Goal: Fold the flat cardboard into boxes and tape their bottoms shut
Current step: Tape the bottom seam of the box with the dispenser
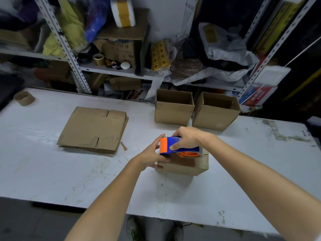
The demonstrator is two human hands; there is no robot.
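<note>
A folded cardboard box (191,166) stands bottom up on the white table (52,171), just in front of me. My right hand (187,139) grips a blue and orange tape dispenser (175,146) from above, held over the box's top face. My left hand (152,153) is at the dispenser's orange front end, fingers curled at its edge and against the box's left corner. A stack of flat cardboard (93,129) lies on the table to the left.
Two open folded boxes (173,108) (215,111) stand side by side at the table's far edge. An empty tape core (24,98) sits far left. Cluttered metal shelves (132,70) run behind the table. A small cardboard scrap (124,146) lies beside the flat stack.
</note>
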